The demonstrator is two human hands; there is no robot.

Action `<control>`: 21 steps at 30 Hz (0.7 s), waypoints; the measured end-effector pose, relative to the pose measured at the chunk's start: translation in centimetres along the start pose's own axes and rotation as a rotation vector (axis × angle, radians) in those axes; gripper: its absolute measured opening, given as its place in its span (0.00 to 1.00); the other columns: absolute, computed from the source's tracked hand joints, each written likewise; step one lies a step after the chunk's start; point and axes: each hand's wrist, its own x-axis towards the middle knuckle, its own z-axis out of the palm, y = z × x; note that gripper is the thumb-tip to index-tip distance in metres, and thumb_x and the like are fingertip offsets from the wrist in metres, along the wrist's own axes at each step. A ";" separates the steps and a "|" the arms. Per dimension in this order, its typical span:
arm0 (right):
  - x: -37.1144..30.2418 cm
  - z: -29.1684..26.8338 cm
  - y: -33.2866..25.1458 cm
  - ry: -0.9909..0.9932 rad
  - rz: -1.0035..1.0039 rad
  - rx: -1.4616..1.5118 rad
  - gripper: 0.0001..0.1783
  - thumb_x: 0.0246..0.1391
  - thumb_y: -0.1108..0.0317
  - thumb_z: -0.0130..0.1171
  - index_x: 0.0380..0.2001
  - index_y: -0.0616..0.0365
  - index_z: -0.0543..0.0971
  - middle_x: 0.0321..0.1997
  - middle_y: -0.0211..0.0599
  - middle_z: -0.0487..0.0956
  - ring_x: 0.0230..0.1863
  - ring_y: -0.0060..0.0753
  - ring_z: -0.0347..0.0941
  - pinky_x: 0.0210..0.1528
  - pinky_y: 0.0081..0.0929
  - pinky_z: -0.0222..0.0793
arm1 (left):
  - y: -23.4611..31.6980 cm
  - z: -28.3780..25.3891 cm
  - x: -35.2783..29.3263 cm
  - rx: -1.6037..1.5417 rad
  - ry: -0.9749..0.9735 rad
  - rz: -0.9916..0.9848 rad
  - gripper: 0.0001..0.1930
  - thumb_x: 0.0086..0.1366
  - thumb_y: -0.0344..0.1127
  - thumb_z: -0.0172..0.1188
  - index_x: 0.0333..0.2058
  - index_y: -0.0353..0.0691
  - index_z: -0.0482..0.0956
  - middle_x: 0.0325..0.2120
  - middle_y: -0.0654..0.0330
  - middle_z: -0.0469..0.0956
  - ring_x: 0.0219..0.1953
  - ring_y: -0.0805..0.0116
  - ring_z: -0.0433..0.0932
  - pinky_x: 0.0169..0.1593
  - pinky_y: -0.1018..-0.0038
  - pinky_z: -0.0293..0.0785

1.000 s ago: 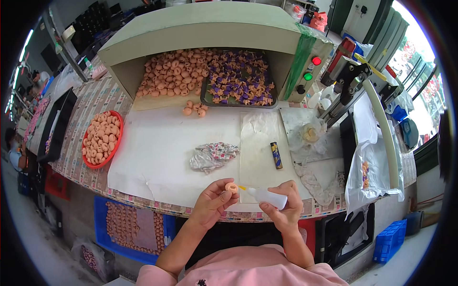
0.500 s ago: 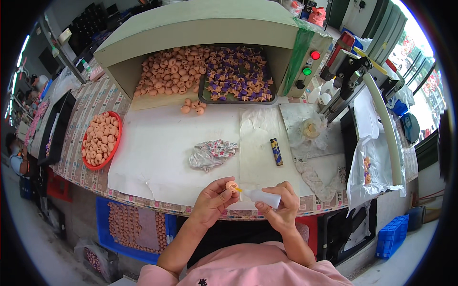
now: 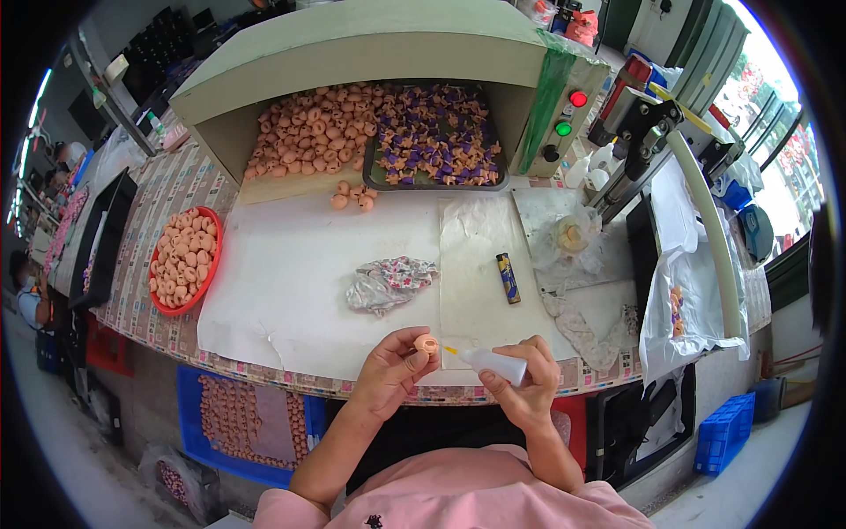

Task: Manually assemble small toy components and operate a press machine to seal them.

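Between the thumb and fingers of my left hand [image 3: 393, 370] is a small peach-coloured hollow doll head [image 3: 426, 344], its opening facing up toward me. My right hand [image 3: 526, 385] grips a white squeeze bottle [image 3: 499, 362] lying nearly level, with a yellow nozzle tip [image 3: 450, 350] pointing left. A small gap separates the tip from the doll head. Both hands are over the near edge of the table. Beyond them lie a crumpled floral cloth [image 3: 392, 284] and a dark blue and yellow tube [image 3: 508, 278] on white paper.
A red basket [image 3: 217, 238] of doll heads stands at left. Under the beige hood [image 3: 361, 53] are piled heads [image 3: 308, 132] and a black tray [image 3: 441, 187] of small purple-and-peach figures. A metal press [image 3: 648, 150] stands at right, and a blue crate [image 3: 725, 435] sits on the floor.
My right hand has drawn the bottle slightly right, so its tip has come away from the doll head. My left hand has turned the head a little in its fingers.
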 end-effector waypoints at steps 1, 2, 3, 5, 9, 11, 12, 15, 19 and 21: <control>0.0 0.0 0.0 0.005 -0.006 -0.002 0.17 0.39 0.64 0.73 0.32 0.61 0.80 0.26 0.34 0.73 0.26 0.28 0.68 0.27 0.23 0.61 | -0.1 0.0 0.0 -0.002 -0.004 0.007 0.19 0.61 0.25 0.61 0.51 0.40 0.72 0.40 0.61 0.78 0.43 0.69 0.79 0.50 0.74 0.78; -0.1 0.0 0.0 0.006 -0.005 -0.002 0.17 0.39 0.64 0.73 0.32 0.61 0.80 0.26 0.34 0.73 0.26 0.28 0.68 0.27 0.23 0.61 | -0.2 -0.1 0.1 -0.002 -0.003 0.006 0.19 0.61 0.25 0.61 0.51 0.40 0.72 0.40 0.61 0.78 0.43 0.69 0.79 0.50 0.74 0.78; -0.1 -0.1 -0.1 0.014 -0.003 0.005 0.17 0.39 0.64 0.73 0.32 0.61 0.80 0.26 0.34 0.73 0.26 0.28 0.68 0.27 0.24 0.61 | -0.3 -0.1 0.1 -0.001 -0.017 0.018 0.19 0.61 0.25 0.61 0.51 0.40 0.73 0.41 0.61 0.78 0.43 0.69 0.79 0.51 0.73 0.78; -0.2 0.0 -0.3 0.022 0.000 0.014 0.17 0.39 0.63 0.73 0.31 0.61 0.80 0.26 0.35 0.74 0.26 0.29 0.68 0.27 0.24 0.62 | -0.5 -0.3 0.2 0.000 -0.029 0.029 0.18 0.61 0.24 0.61 0.51 0.40 0.73 0.41 0.60 0.78 0.44 0.69 0.78 0.51 0.72 0.77; -0.2 0.2 -0.2 0.000 -0.006 0.042 0.17 0.39 0.63 0.73 0.31 0.61 0.80 0.26 0.35 0.74 0.27 0.29 0.68 0.28 0.24 0.62 | -0.7 -0.4 0.4 0.002 -0.048 0.042 0.18 0.60 0.23 0.61 0.50 0.39 0.73 0.42 0.60 0.78 0.46 0.69 0.77 0.53 0.70 0.77; -0.2 0.3 0.0 -0.010 -0.008 0.046 0.17 0.39 0.63 0.73 0.31 0.61 0.80 0.27 0.35 0.74 0.27 0.29 0.68 0.28 0.24 0.62 | -0.8 -0.4 0.4 0.002 -0.048 0.045 0.19 0.60 0.22 0.61 0.50 0.39 0.74 0.42 0.60 0.78 0.46 0.69 0.77 0.53 0.70 0.76; -0.2 0.3 0.1 -0.014 -0.004 0.057 0.17 0.39 0.63 0.73 0.31 0.61 0.80 0.27 0.34 0.74 0.27 0.28 0.68 0.27 0.24 0.62 | -0.8 -0.5 0.4 0.005 -0.046 0.044 0.19 0.60 0.22 0.61 0.50 0.39 0.74 0.42 0.60 0.78 0.46 0.69 0.77 0.54 0.69 0.76; -0.1 0.2 0.1 -0.017 -0.008 0.067 0.16 0.40 0.63 0.73 0.30 0.61 0.80 0.27 0.34 0.75 0.26 0.28 0.68 0.27 0.24 0.62 | -0.9 -0.5 0.5 0.009 -0.047 0.040 0.19 0.60 0.22 0.61 0.50 0.39 0.74 0.42 0.60 0.78 0.46 0.69 0.77 0.54 0.69 0.76; 0.1 0.0 0.2 -0.018 -0.049 0.055 0.16 0.39 0.63 0.73 0.30 0.60 0.80 0.26 0.34 0.76 0.26 0.27 0.68 0.27 0.23 0.61 | -1.0 -0.6 0.6 0.024 -0.041 0.042 0.19 0.60 0.21 0.60 0.50 0.39 0.74 0.43 0.59 0.78 0.46 0.69 0.77 0.53 0.69 0.77; 0.2 -0.2 0.2 -0.011 -0.052 0.049 0.16 0.39 0.64 0.73 0.30 0.60 0.80 0.26 0.33 0.76 0.26 0.27 0.67 0.26 0.23 0.61 | -1.1 -0.6 0.7 0.020 -0.045 0.045 0.19 0.59 0.21 0.60 0.50 0.38 0.74 0.43 0.59 0.78 0.46 0.68 0.77 0.53 0.69 0.77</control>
